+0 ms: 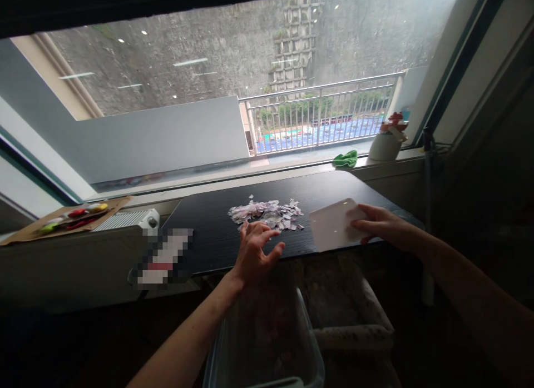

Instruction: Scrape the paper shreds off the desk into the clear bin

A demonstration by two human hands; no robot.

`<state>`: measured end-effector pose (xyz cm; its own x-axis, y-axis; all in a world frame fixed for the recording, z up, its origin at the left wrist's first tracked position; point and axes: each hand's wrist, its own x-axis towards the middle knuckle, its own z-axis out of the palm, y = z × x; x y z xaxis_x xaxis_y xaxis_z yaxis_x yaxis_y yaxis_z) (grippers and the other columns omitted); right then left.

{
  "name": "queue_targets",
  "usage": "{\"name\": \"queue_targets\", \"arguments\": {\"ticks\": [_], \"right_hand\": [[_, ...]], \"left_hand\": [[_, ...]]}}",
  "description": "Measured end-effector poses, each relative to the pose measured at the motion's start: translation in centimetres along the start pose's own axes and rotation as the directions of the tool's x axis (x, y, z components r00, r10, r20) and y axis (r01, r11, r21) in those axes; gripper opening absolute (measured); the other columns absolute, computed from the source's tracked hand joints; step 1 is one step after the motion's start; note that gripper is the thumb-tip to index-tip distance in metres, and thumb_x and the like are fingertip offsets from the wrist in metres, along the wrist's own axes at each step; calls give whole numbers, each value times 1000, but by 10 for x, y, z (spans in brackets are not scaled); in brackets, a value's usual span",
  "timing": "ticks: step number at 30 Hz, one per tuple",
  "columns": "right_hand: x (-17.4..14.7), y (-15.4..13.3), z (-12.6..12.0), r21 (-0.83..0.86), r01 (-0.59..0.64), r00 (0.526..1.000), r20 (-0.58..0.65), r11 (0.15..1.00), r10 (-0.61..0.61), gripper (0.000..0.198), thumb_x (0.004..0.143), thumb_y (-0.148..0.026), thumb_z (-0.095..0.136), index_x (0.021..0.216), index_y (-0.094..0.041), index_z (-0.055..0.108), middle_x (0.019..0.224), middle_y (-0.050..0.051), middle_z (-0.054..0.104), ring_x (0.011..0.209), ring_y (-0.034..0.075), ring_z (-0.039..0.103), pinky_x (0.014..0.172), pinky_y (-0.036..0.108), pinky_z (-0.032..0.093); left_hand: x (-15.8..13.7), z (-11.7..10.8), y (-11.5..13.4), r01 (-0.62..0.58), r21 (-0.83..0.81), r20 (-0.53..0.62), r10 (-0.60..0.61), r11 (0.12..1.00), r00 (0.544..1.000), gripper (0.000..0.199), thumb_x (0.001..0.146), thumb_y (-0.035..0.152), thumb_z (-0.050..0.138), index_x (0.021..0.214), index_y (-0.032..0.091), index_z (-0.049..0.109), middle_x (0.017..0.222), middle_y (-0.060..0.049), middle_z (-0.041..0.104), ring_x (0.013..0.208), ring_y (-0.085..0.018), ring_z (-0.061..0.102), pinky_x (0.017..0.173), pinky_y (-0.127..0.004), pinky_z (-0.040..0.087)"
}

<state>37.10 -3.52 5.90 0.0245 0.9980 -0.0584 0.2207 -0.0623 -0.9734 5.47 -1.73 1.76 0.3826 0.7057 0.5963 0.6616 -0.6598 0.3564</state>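
Bare forearms [187, 331], bare fingers [362, 225]

Light: daylight from wide window [233, 107] ahead; pale streaks [191, 61] on glass. Room dim at both sides, near-black lower left and far right; floor too dark to read. Outside: rough grey wall [225, 38], metal railing [319, 118], blue ground [350, 128] seen through bars, smooth pale panel [179, 135] left of railing. Inside: pale sill [287, 174] under window; black counter [325, 190], rounded far-right corner, just below sill.
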Motion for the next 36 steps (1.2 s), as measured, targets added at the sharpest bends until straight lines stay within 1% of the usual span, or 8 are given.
{"name": "queue_targets", "arguments": {"ticks": [2, 4, 5, 7, 12, 17, 27, 36], "right_hand": [[3, 1, 10, 19, 41, 999, -22, 999, -40, 33, 62, -26, 73, 94, -20, 66, 81, 3, 71, 69, 19, 67, 42, 22, 54], [8, 1, 24, 32, 74, 997, -20, 997, -73, 33, 63, -28, 72, 95, -20, 65, 81, 4, 71, 69, 19, 68, 42, 23, 54], [10, 1, 32, 35, 89, 996, -18, 995, -88, 33, 63, -28, 72, 95, -20, 65, 80, 3, 71, 69, 19, 68, 42, 23, 54], [15, -1, 50, 41, 120, 993, -7, 992, -120, 33, 64, -28, 72, 94, -20, 63, 80, 3, 70, 69, 19, 69, 43, 23, 55], [25, -13, 93, 35, 149, 989, 13, 988, -150, 27, 66, -24, 71, 89, -20, 58, 79, 3, 70, 69, 19, 70, 45, 25, 57], [28, -18, 116, -47, 198, 980, 21, 979, -197, 22, 70, -19, 66, 89, -20, 57, 83, 6, 72, 72, 20, 71, 46, 25, 57], [24, -28, 120, -99, 190, 982, 13, 977, -190, 19, 74, -16, 61, 91, -19, 56, 86, 7, 72, 72, 17, 69, 51, 24, 57], [19, -38, 126, -107, 167, 986, -8, 980, -169, 15, 74, -13, 60, 86, -19, 55, 82, 5, 70, 68, 15, 67, 48, 20, 55]], "left_hand": [[9, -10, -13, 124, -85, -139, -135, 989, 981, 21, 80, 34, 57, 90, 22, 70, 93, -5, 67, 102, -24, 57, 107, -50, 31], [19, -21, -33, 264, -207, -263, -314, 942, 912, 22, 78, 34, 55, 85, 21, 71, 91, -5, 70, 100, -24, 58, 100, -44, 40], [23, -25, -45, 351, -289, -312, -435, 890, 845, 21, 76, 33, 56, 82, 21, 71, 88, -5, 70, 99, -24, 59, 98, -41, 42], [29, -32, -69, 480, -493, -347, -670, 726, 656, 17, 69, 30, 58, 75, 19, 70, 82, -4, 70, 90, -23, 62, 93, -37, 45], [30, -29, -108, 532, -565, -375, -770, 631, 516, 20, 67, 25, 54, 78, 17, 68, 76, -3, 67, 80, -19, 62, 82, -33, 49], [26, -21, -117, 531, -600, -371, -796, 599, 478, 21, 70, 24, 53, 84, 16, 67, 81, -3, 67, 81, -17, 61, 80, -29, 49], [24, -24, -117, 510, -635, -372, -808, 581, 458, 16, 77, 20, 53, 88, 16, 65, 79, -2, 65, 72, -13, 59, 73, -25, 47], [25, -22, -114, 485, -670, -358, -817, 562, 452, 13, 78, 18, 54, 87, 15, 63, 84, -3, 66, 77, -14, 60, 74, -24, 47]]}}
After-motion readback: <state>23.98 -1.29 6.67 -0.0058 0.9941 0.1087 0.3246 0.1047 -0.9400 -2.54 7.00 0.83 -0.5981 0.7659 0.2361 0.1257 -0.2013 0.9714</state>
